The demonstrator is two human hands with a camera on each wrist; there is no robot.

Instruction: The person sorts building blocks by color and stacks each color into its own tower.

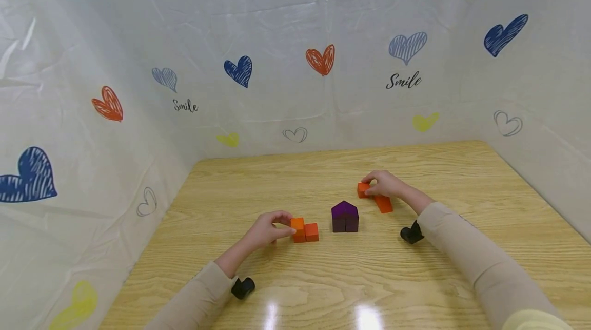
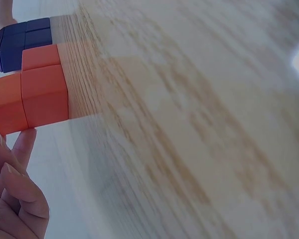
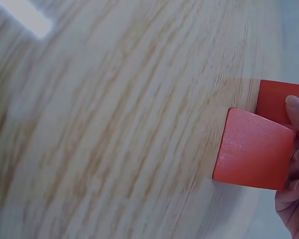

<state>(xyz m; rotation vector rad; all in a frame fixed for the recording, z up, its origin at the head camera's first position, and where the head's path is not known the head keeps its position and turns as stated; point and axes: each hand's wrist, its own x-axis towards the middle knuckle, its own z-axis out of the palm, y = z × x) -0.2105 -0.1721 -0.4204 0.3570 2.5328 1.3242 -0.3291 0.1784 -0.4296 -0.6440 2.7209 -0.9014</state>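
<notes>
My left hand (image 1: 269,228) pinches an orange block (image 1: 297,224) that sits on top of a red cube (image 2: 46,97). Beside that cube on the table is a second red-orange cube (image 1: 312,232). With thumb and fingers, my right hand (image 1: 387,185) grips another red-orange cube (image 1: 362,190) at table level. Close under this hand stands a red-orange block with a slanted side (image 3: 254,149), overlapping the gripped cube in the right wrist view. Between the hands stands a small house shape of purple blocks (image 1: 345,225), its peaked top (image 1: 345,209) a brighter purple.
The wood-grain table (image 1: 295,278) runs back to a white sheet (image 1: 277,99) printed with hearts, which also hangs along both sides. Black wrist cameras, the left one (image 1: 243,287) and the right one (image 1: 412,233), stick out from the beige sleeves.
</notes>
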